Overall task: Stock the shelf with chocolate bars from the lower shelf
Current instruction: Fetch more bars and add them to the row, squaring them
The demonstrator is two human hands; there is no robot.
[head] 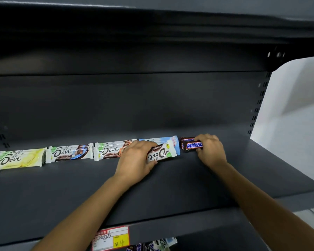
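On the dark grey shelf [170,187] a row of Dove bars runs from the left: a yellow-white stack [16,159], a white-blue stack [69,153] and a white-orange stack [109,149]. My left hand [134,160] grips a white Dove bar [161,153] whose logo reads upside down, lying in front of a blue-white stack [158,140]. Further right, my right hand [209,150] closes on a brown Snickers bar [191,144], with another Snickers behind it. Both held bars rest on the shelf.
The shelf's back panel [134,102] stands just behind the row. An upper shelf [152,33] overhangs. A red and yellow price tag [111,237] hangs on the front edge. Below it, more chocolate bars [152,244] lie on the lower shelf. A white wall [297,115] shows right.
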